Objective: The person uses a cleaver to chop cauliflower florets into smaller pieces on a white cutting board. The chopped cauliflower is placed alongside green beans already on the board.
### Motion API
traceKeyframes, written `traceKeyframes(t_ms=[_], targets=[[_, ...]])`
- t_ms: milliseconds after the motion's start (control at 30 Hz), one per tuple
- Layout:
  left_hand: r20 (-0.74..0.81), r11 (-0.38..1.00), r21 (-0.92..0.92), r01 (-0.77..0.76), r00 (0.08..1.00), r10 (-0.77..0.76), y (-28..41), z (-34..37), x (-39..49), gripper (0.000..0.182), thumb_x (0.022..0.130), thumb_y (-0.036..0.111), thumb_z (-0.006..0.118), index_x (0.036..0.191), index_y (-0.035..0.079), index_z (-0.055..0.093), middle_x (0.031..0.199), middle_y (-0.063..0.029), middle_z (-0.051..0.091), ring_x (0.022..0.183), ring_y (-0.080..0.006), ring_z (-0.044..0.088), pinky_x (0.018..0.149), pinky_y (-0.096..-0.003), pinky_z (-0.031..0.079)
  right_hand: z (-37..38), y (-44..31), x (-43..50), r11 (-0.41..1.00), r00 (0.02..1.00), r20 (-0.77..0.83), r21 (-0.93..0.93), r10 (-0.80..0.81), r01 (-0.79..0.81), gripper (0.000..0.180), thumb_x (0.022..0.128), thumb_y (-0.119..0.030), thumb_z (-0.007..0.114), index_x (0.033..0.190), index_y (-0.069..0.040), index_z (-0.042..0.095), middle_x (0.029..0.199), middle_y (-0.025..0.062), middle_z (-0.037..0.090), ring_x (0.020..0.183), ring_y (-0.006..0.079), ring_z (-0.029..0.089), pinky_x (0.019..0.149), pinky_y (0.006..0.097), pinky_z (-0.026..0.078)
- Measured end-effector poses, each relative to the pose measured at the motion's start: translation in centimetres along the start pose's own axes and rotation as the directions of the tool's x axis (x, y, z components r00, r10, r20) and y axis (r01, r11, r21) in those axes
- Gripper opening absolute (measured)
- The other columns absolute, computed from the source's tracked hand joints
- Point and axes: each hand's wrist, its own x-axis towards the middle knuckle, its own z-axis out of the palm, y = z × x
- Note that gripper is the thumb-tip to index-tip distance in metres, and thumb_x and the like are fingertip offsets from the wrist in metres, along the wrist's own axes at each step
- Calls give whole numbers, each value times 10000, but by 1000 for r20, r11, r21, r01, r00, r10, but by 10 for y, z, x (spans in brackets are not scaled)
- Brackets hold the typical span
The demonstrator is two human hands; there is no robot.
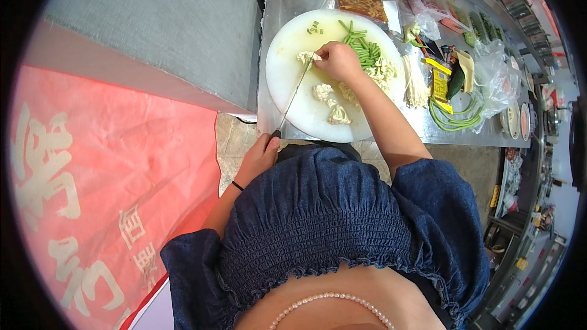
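My left hand [259, 159] grips the dark handle of a kitchen knife [295, 94] near the front left edge of a round white cutting board [286, 73]. The blade points away from me, its tip end at a cauliflower floret [306, 57]. My right hand [340, 62] reaches across the board, and its fingertips pinch that floret beside the blade. Larger cauliflower pieces [338, 115] lie nearer me. Cut green beans [367, 51] are heaped to the right of my right hand, with small cauliflower florets [384, 73] below them. A few short bean pieces [315, 28] lie at the far left.
Right of the board on the steel counter [486, 138] lie enoki mushrooms [415, 80], a yellow packet [440, 83], long beans [451, 121] and a plastic bag [497, 78]. A bag of brown food [362, 3] is behind the board. A grey box-like surface [151, 32] stands left.
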Motion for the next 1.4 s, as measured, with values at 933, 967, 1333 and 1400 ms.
traceKeyframes(t_ms=[933, 967, 1333, 1400], targets=[[309, 969, 148, 200, 921, -237, 73, -43, 43, 446, 1013, 477, 323, 963, 49, 440, 555, 18, 368, 419, -105, 376, 387, -281, 365, -3, 15, 28, 991, 987, 105, 48, 120, -126, 218, 667, -173, 774, 859, -76, 739, 763, 117, 704, 684, 233, 673, 691, 333, 529], [319, 971, 97, 216, 918, -236, 68, -45, 44, 443, 1012, 476, 327, 957, 52, 439, 556, 18, 371, 419, -105, 377, 387, -282, 363, -2, 14, 27, 991, 989, 90, 52, 115, -120, 217, 669, -172, 773, 859, -73, 737, 758, 115, 704, 683, 233, 672, 691, 335, 529], [130, 964, -253, -84, 984, 120, -13, -1, 3, 314, 1036, 364, 355, 905, 97, 456, 597, 26, 409, 461, -72, 352, 422, -227, 295, -11, 16, 16, 999, 978, 206, 21, -35, 31, 322, 761, -167, 681, 1083, -144, 682, 937, 117, 621, 837, 265, 632, 774, 350, 507], [144, 944, -330, -32, 986, 84, -13, -1, 0, 330, 1040, 372, 336, 897, 98, 450, 591, 24, 404, 441, -76, 342, 408, -228, 292, -8, 13, 16, 994, 975, 199, -18, -99, 105, 323, 792, -146, 642, 1114, -163, 666, 971, 128, 589, 859, 277, 614, 796, 357, 500]])
